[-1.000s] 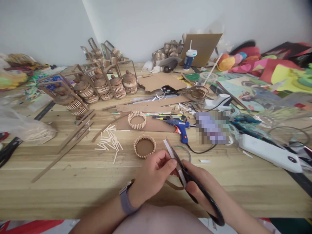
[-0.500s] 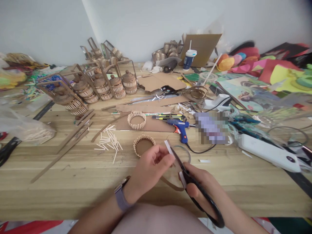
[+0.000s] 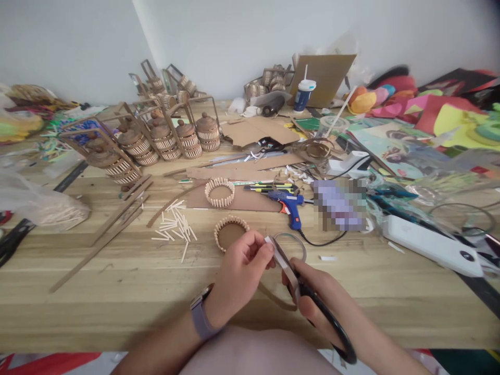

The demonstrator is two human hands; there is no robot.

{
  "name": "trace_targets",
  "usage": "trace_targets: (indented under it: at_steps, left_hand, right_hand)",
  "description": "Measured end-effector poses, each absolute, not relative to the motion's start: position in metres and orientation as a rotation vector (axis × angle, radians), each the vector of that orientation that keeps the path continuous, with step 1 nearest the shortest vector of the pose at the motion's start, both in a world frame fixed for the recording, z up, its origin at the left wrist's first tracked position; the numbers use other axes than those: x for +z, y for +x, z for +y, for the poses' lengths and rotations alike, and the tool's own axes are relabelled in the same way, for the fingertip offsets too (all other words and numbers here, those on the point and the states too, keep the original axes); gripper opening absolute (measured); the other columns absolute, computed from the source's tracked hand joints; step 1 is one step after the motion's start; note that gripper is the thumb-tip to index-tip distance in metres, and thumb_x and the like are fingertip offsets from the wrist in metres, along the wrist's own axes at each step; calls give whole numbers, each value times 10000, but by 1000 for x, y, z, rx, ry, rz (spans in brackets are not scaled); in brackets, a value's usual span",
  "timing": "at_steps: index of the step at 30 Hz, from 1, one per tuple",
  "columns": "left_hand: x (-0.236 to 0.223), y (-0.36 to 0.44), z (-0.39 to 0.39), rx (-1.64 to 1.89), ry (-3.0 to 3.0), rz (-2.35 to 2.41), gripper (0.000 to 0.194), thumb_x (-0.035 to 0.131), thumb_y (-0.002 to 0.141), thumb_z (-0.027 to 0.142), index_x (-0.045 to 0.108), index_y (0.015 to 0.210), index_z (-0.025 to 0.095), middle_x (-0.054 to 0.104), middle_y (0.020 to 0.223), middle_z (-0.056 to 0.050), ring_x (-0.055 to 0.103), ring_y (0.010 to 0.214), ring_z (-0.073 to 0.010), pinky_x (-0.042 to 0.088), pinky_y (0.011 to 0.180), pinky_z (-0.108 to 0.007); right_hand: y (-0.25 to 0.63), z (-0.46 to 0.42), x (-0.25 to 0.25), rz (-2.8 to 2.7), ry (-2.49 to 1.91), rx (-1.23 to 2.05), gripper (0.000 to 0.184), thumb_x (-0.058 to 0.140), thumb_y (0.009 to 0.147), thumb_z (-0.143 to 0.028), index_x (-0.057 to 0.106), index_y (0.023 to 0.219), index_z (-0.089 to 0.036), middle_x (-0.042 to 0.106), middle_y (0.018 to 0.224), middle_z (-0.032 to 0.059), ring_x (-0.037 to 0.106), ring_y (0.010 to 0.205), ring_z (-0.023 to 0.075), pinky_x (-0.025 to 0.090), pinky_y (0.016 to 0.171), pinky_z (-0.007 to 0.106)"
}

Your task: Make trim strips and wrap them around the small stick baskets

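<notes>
I watch through the head camera as both hands meet above the near edge of the worktop (image 3: 97, 307). The left hand (image 3: 242, 268), with a lavender-banded watch (image 3: 205, 317) on its wrist, pinches the narrow white strip (image 3: 278, 256) between thumb and fingers. The right hand (image 3: 318, 289) is wrapped around the black-handled scissors (image 3: 339, 328) — their blades point away from me and lie right along the strip. I cannot tell whether the blades are fully closed. A brown strip (image 3: 273, 298) curves below, between the two hands.

Just beyond the left hand I see a ring of short sticks with a brown base (image 3: 229, 235), partly hidden by the fingers. A second stick ring (image 3: 221, 202) stands farther off on a cardboard sheet (image 3: 253, 200). To the left of the near ring lies a loose scatter of pale sticks (image 3: 177, 225), and farther left some long brown strips (image 3: 78, 265) lie at a slant.

To the right of the rings I have a blue glue gun (image 3: 291, 208) on its side, its cord trailing right. Behind, at left, lidded stick baskets (image 3: 207, 130) with tall handles stand in a row; a dark blue cup (image 3: 302, 99) with a straw stands at the back — near a brown board (image 3: 328, 78).
</notes>
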State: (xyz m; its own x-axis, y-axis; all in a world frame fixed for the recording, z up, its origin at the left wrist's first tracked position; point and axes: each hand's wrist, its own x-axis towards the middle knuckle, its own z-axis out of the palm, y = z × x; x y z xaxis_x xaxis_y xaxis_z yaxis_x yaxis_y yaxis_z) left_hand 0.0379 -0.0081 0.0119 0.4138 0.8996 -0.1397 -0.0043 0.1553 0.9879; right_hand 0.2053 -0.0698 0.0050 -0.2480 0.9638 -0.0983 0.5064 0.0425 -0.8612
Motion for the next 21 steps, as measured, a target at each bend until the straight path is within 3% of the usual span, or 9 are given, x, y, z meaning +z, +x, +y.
trace_targets:
  at_steps: [7,13,18,21]
  left_hand:
    - [14,38,-9,794,1251,948,240,517,906,327,489,718,180,531,642,37,496,621,-101,395,612,-210]
    - [15,38,-9,793,1260,941,248,529,899,345,493,718,179,543,641,32,513,625,-104,406,616,-209]
    - [17,37,-10,770,1235,930,221,537,890,332,515,735,176,554,641,32,518,620,-102,413,620,-209]
    - [18,37,-11,785,1196,919,223,544,877,324,503,714,178,540,627,36,508,612,-98,416,620,-207]
  right_hand:
    - [205,-67,7,-1766,-1516,1164,763,212,698,-930,451,733,-207,444,592,-38,374,514,111,317,459,234]
    - [205,-68,3,-1758,-1598,1148,631,440,734,-840,433,696,-211,417,581,-52,367,537,108,298,468,218]
    - [206,-67,5,-1775,-1450,1233,777,292,658,-944,477,793,-202,441,632,-39,365,546,114,316,472,225]
    - [208,-68,2,-1776,-1415,1233,779,261,688,-928,495,834,-200,455,642,-36,369,546,115,315,473,223]
